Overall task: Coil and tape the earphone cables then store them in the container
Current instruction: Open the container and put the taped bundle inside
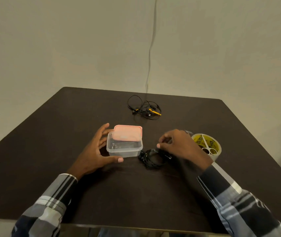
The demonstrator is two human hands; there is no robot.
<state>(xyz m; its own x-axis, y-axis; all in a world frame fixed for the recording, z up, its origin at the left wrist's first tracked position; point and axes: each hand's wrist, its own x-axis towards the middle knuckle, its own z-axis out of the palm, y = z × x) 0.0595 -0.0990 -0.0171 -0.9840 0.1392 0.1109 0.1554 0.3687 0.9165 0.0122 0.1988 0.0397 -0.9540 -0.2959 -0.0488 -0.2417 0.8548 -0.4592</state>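
Judging by the layout, one black coiled earphone cable [153, 157] awaits storing in the clear plastic container [124, 145]; the tangled yellow-accented earphones [145, 108] remain. The left hand [93, 151] rests open-fingered against the container; whether the right hand [179, 144] pinches anything is unclear.

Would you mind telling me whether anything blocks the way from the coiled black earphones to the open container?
Nothing visible does. The coiled earphones lie just right of the clear container, whose pink lid is off, behind it. The left hand steadies its left side.
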